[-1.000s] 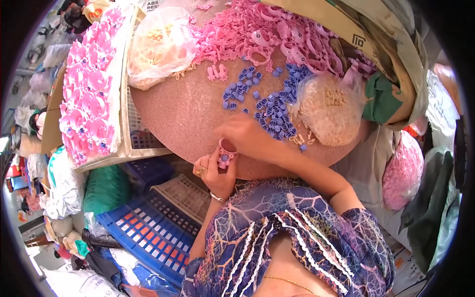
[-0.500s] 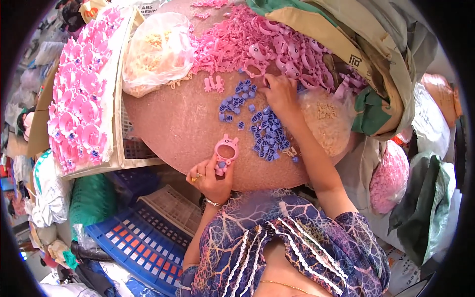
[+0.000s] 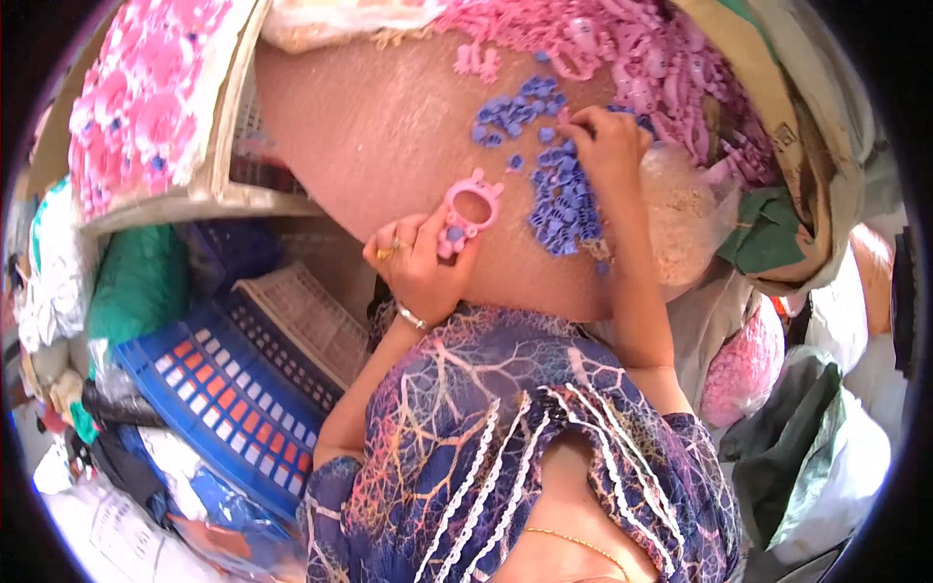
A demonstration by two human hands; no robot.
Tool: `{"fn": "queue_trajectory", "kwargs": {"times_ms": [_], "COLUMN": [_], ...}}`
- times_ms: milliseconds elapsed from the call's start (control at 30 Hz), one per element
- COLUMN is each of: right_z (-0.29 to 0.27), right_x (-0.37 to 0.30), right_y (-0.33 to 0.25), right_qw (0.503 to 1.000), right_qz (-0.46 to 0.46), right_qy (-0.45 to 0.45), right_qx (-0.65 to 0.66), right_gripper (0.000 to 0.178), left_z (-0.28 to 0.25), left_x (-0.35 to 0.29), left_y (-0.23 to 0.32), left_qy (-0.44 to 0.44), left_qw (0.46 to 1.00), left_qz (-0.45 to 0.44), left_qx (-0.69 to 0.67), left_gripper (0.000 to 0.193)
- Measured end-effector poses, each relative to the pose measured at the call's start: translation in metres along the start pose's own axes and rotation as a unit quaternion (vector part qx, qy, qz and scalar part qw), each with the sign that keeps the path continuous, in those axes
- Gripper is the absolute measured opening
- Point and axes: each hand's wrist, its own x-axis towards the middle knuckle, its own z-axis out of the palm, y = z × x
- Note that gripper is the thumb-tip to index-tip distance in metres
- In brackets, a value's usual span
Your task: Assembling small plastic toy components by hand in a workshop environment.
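My left hand (image 3: 425, 262) is closed around the lower part of a pink plastic toy figure (image 3: 475, 201). The toy has two ears, an open ring for its head and a small blue piece on its body. Farther right, my right hand (image 3: 612, 146) hovers over the loose blue plastic pieces (image 3: 566, 199), its thumb and forefinger drawn together. Whatever is between those fingertips is too small to make out. Two or so little pink parts (image 3: 477, 63) lie apart on the tabletop (image 3: 360, 126).
A heap of pink plastic parts (image 3: 661, 58) covers the far side. Beside my right forearm sits a clear bag of cream-coloured bits (image 3: 680, 209). At the left stands a tray of pink figures (image 3: 146, 107), with a blue plastic basket (image 3: 233, 398) below it.
The whole view has shifted, so the table sits higher in the picture. My right hand has come slightly nearer the blue pieces; my left hand still holds the toy figure.
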Motion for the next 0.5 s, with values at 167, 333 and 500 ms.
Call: {"fn": "queue_trajectory", "kwargs": {"times_ms": [167, 333, 500], "right_z": [0.005, -0.028, -0.058], "right_x": [0.015, -0.006, -0.062], "right_y": [0.010, -0.032, -0.070], "right_qw": [0.986, 0.983, 0.782], "right_qz": [0.034, -0.034, 0.145], "right_qy": [-0.062, 0.030, -0.313], "right_qx": [0.154, 0.180, 0.520], "right_gripper": [0.020, 0.004, 0.016], "left_z": [-0.001, -0.001, -0.001], "left_x": [0.001, -0.005, -0.006], "left_y": [0.004, 0.001, -0.003], "left_qy": [-0.003, -0.001, -0.002], "left_qw": [1.000, 1.000, 1.000], "left_qz": [-0.024, -0.022, -0.011], "left_qx": [-0.019, -0.022, -0.019], "left_gripper": [0.044, 0.044, 0.044]}}
